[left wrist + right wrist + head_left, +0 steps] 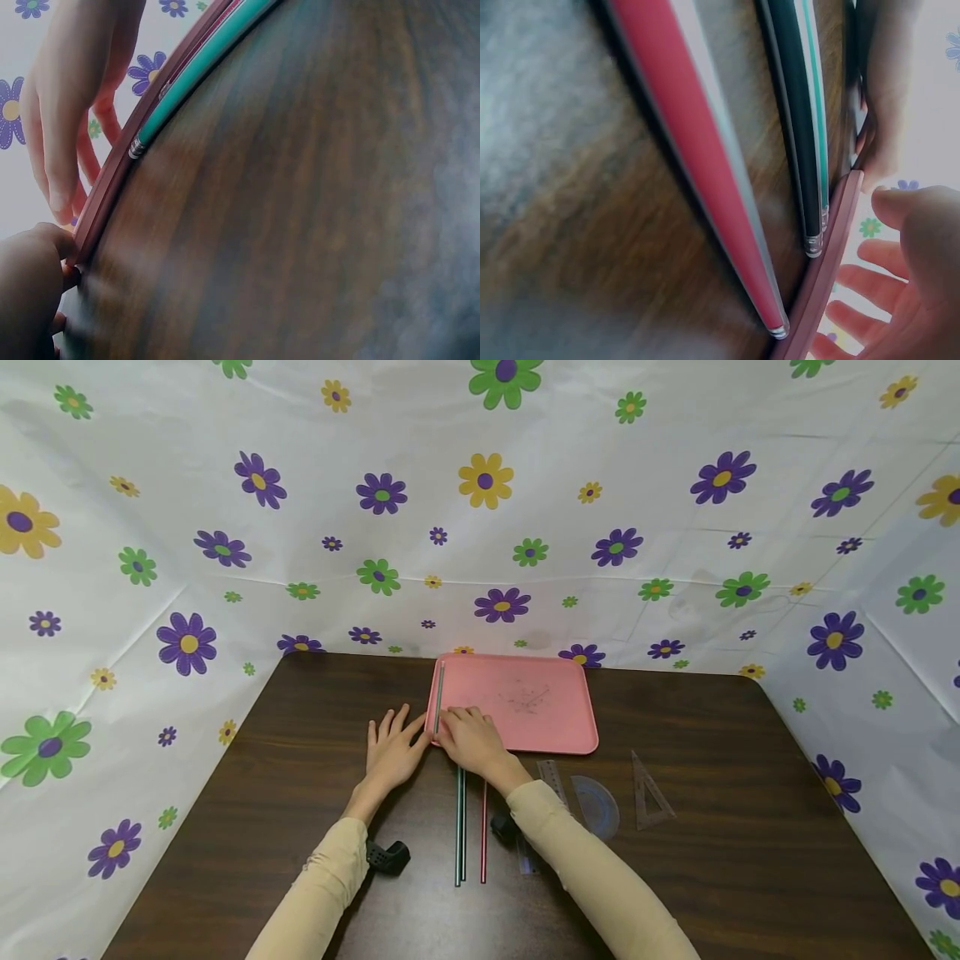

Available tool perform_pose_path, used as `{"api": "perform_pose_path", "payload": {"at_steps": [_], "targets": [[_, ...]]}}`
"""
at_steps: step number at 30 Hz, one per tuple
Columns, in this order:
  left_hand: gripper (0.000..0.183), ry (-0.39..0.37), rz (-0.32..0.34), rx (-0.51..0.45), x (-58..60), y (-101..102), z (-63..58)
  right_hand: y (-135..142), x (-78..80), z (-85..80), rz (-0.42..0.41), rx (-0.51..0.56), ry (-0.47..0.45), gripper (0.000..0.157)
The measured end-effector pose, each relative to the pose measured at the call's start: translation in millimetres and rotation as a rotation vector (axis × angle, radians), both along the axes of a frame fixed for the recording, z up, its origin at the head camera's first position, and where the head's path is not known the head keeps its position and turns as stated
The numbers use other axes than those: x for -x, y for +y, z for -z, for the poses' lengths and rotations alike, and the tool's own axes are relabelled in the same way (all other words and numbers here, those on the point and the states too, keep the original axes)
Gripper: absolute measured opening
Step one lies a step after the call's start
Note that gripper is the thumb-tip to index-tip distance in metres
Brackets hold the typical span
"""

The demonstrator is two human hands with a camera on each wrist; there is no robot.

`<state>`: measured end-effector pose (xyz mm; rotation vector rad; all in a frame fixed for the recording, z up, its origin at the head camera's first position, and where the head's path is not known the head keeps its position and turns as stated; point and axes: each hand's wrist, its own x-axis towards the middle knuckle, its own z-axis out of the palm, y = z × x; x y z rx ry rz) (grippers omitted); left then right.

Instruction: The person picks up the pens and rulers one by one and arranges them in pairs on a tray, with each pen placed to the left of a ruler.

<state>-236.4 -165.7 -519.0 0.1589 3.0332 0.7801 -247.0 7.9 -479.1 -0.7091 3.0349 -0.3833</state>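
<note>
A pink tray [517,727] lies toward the table's far edge, with a green pencil [439,689] along its left side. My left hand [392,752] rests beside the tray's front left corner, fingers spread and thumb at the rim. Over that same corner, my right hand [474,739] reaches in near the pencil's close end; its fingers look loosely bent in the right wrist view, with nothing seen between them. In front of the tray lie two green pencils [459,827] side by side and a red pencil [705,157]. The right hand hides part of the tray.
Right of the pencils are a clear ruler [551,777], a protractor [597,806] and a set square [649,793]. Another clear strip [527,858] is partly under the right forearm. Thin dark bits [525,697] are scattered in the tray. Flowered cloth [480,543] hangs around the table.
</note>
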Motion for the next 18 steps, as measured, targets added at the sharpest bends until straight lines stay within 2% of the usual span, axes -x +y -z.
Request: {"api": "perform_pose_path", "payload": {"at_steps": [6,18], "targets": [[0.053,0.004,0.003,-0.001,0.3,1,0.6,6,-3.9,1.4,-0.007,0.025,0.002,0.047],[0.052,0.003,0.004,-0.012,-1.4,1,-1.1,19,-10.1,-1.7,-0.005,0.072,-0.048,0.054]]}}
